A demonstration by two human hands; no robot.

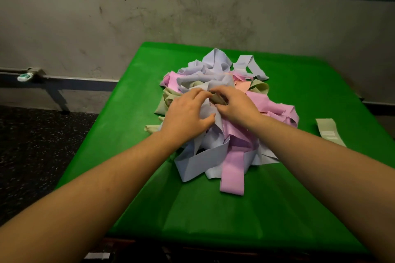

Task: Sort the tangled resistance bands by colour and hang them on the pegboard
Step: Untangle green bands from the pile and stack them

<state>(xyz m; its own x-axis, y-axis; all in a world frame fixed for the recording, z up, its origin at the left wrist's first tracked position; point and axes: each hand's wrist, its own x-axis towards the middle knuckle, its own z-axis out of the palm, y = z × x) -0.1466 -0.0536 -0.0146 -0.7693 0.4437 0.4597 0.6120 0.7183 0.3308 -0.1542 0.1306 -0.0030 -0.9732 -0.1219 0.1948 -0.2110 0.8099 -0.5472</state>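
Lavender, pink, sage and one peach strip are knotted into a single heap of resistance bands (222, 113) on the green desk (213, 209). Both hands sit together on top of the heap, near its middle. The left hand (186, 115) pinches a fold of a lavender band (210, 111) between thumb and curled fingers. The right hand (234, 104) has its fingers hooked into the bands right beside it, at about 2 o'clock from the left.

The risk, as I judge it, is in the pull. The loops run through one another, so a hard tug on the lavender strip could tighten the knot or drag the whole heap toward the desk's 6 o'clock edge.

One sage band (328, 131) lies alone at 3 o'clock, well apart from the hands. No pegboard is in sight.
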